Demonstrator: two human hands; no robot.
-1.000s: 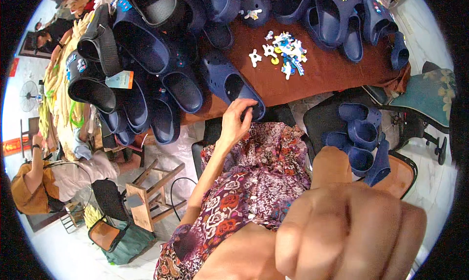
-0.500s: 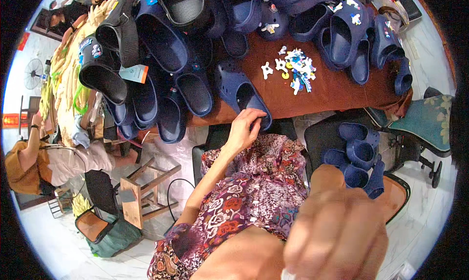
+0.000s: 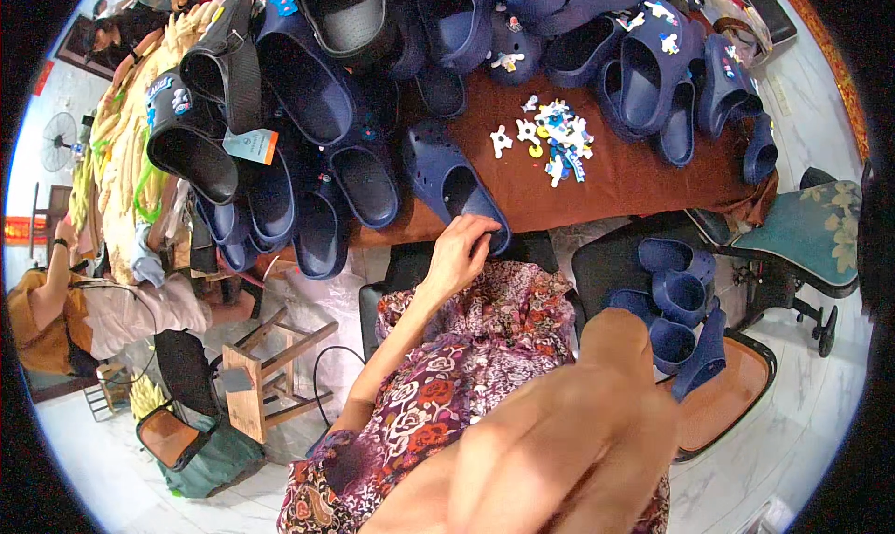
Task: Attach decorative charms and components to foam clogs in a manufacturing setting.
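Note:
At the near edge of the brown-covered table lies a navy clog [image 3: 431, 166], its heel toward me. My left hand [image 3: 462, 250] grips that heel end, fingers over the rim. Beyond it, to the right, sits a small pile of shoe charms [image 3: 564, 143], white figures with some blue and yellow pieces. My right hand [image 3: 569, 441] is raised very near the camera, large and smeared, above my patterned clothing. Its fingertips are hidden, and I cannot make out anything in it.
Several navy clogs [image 3: 364, 184] and black clogs [image 3: 200, 152] crowd the table's left and back. More navy clogs [image 3: 679, 296] rest on a chair at right. A wooden stool [image 3: 247, 394] stands at left. A person [image 3: 42, 315] works beside a pale heap [image 3: 130, 161] at far left.
My right hand has moved left across the front of my body, close to the camera. The left hand keeps its place on the clog's heel. The whole view has shifted slightly.

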